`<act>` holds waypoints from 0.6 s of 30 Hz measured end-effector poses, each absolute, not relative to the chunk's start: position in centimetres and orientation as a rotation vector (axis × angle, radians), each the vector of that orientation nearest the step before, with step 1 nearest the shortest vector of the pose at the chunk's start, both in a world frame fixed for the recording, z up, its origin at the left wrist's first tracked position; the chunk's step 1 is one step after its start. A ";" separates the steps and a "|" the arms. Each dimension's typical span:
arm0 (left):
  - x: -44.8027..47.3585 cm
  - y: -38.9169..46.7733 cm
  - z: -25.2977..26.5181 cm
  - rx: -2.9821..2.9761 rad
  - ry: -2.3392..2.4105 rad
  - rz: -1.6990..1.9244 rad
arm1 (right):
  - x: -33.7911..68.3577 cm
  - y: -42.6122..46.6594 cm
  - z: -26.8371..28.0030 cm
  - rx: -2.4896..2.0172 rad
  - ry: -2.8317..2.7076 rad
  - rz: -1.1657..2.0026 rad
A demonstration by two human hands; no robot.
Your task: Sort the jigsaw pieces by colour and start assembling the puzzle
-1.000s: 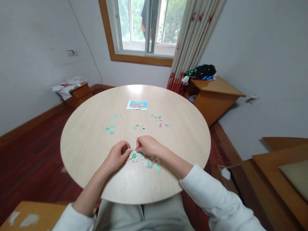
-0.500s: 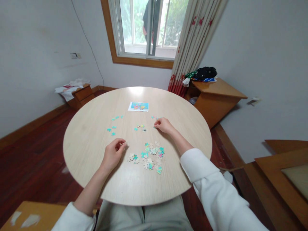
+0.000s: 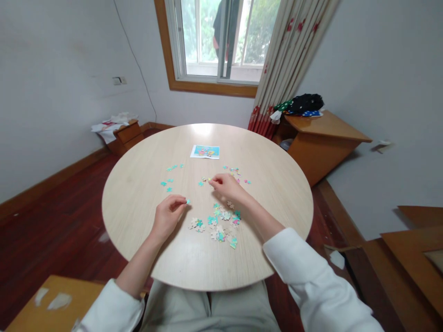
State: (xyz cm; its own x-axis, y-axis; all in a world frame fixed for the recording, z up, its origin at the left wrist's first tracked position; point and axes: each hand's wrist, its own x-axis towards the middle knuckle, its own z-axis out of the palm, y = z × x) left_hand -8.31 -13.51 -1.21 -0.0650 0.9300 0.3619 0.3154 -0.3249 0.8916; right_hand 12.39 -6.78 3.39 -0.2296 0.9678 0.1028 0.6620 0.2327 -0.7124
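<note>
My left hand [image 3: 169, 213] is closed in a pinch above the near left of the tabletop, holding a small teal jigsaw puzzle piece [image 3: 188, 201] at its fingertips. Over the middle group of puzzle pieces [image 3: 201, 184] is my right hand [image 3: 226, 185], its thumb and fingers pressed together; whether a piece is between them I cannot make out, and the hand hides part of that group. Between my forearms lies a loose pile of jigsaw pieces [image 3: 221, 228], some teal side up, others pale. A smaller cluster [image 3: 198, 224] sits just left of it.
The round wooden table [image 3: 131, 203] also bears a printed reference picture [image 3: 205, 151] at the back. Teal pieces [image 3: 169, 180] are spread at the left, and pink and teal ones [image 3: 238, 180] at the right. A cabinet with clothes [image 3: 321, 133] stands beyond the table's right edge.
My right hand has moved left from the right-hand group to the middle one, uncovering pieces at the right. The piece in my left hand now shows its teal face. The view has shifted slightly left.
</note>
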 end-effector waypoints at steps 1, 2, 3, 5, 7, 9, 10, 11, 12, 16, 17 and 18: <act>-8.3 -13.5 -1.2 1.658 1.339 1.423 | 11.3 -7.5 3.6 -1.422 -2.041 0.847; -8.3 -13.5 -1.2 1.666 1.336 1.435 | 10.2 -8.2 3.7 -1.359 -2.107 0.943; -8.3 -13.5 -1.2 1.676 1.333 1.445 | 9.3 -8.7 3.8 -1.317 -2.143 1.025; -8.4 -13.6 -1.1 1.694 1.330 1.461 | 8.0 -9.5 3.7 -1.274 -2.160 1.133; -8.4 -13.6 -0.9 1.699 1.334 1.473 | 7.3 -9.8 3.3 -1.265 -2.104 1.181; -8.4 -13.7 -0.7 1.694 1.347 1.470 | 7.2 -9.7 2.9 -1.268 -2.028 1.209; -8.4 -13.8 -0.5 1.691 1.353 1.459 | 7.2 -9.7 2.7 -1.271 -1.995 1.221; -8.3 -13.9 -0.4 1.687 1.356 1.444 | 7.3 -9.7 2.5 -1.274 -1.969 1.235; -8.2 -13.9 -0.3 1.681 1.352 1.428 | 7.4 -9.6 2.4 -1.277 -1.947 1.246; -7.9 -14.1 -0.2 1.632 1.300 1.394 | 7.7 -9.8 2.4 -1.311 -1.850 1.293; -7.9 -14.1 -0.2 1.613 1.283 1.388 | 7.7 -9.9 2.4 -1.318 -1.816 1.307; -7.8 -14.2 -0.3 1.590 1.267 1.381 | 7.7 -10.0 2.5 -1.319 -1.785 1.322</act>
State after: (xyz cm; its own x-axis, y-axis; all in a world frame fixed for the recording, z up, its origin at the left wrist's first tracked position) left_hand -7.80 -14.16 -0.26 -0.0323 0.9469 0.3199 0.2371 -0.3036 0.9228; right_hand 7.73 -10.01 2.47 -0.3664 0.9231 -0.1169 0.3814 0.0344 -0.9238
